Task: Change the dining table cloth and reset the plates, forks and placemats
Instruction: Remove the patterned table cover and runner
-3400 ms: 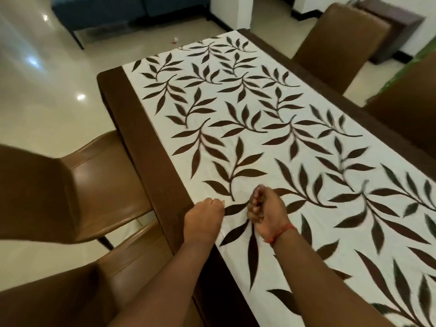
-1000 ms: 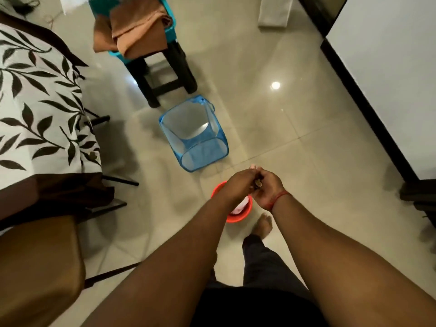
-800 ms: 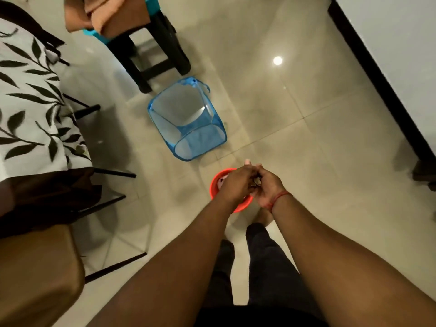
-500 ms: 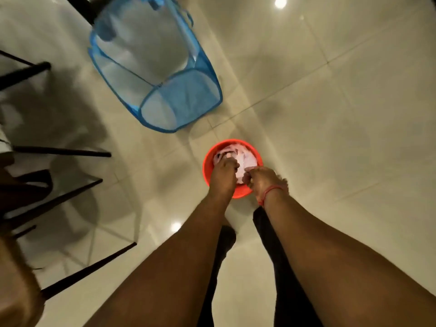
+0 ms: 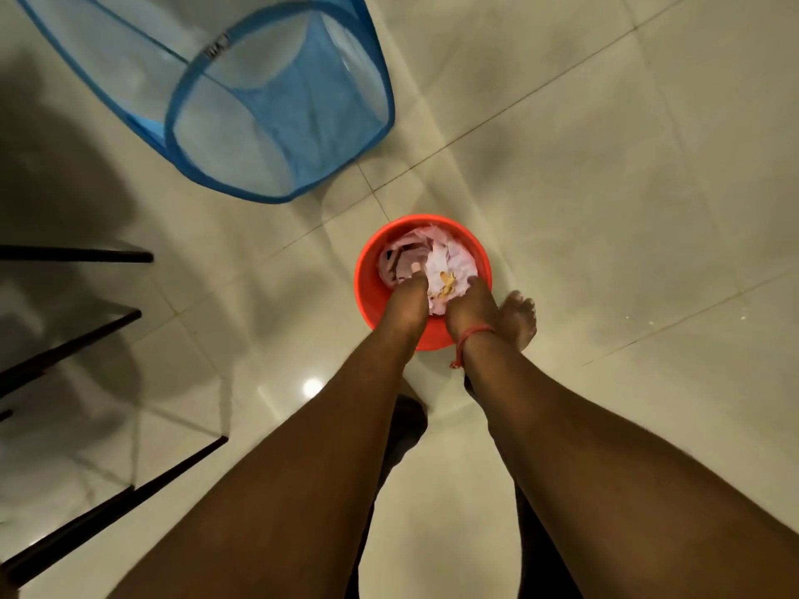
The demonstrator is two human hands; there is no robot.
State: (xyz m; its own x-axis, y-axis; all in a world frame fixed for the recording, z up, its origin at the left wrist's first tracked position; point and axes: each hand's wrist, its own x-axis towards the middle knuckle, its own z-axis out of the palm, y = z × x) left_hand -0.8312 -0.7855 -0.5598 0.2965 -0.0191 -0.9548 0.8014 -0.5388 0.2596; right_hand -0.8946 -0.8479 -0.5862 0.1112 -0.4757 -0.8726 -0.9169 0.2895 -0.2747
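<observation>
No table, cloth, plates, forks or placemats show in this view. Both my hands reach down into a small red bucket (image 5: 367,291) standing on the tiled floor. Crumpled pink and white paper (image 5: 445,259) fills it, with small yellowish bits (image 5: 445,284) lying on top. My left hand (image 5: 404,306) points its fingers down onto the paper, and nothing shows in it. My right hand (image 5: 469,306), with a red thread at the wrist, dips in beside it, its fingers hidden under its back.
A blue mesh hamper (image 5: 276,101) lies tipped on the floor just beyond the bucket. Black chair legs (image 5: 73,348) cross the left side. My bare foot (image 5: 516,317) stands right of the bucket. Glossy pale tiles stretch to the right.
I have turned from the leaf-patterned table to the floor and bent low. My joined hands have come down into the red bucket and parted; yellowish bits now lie on the paper.
</observation>
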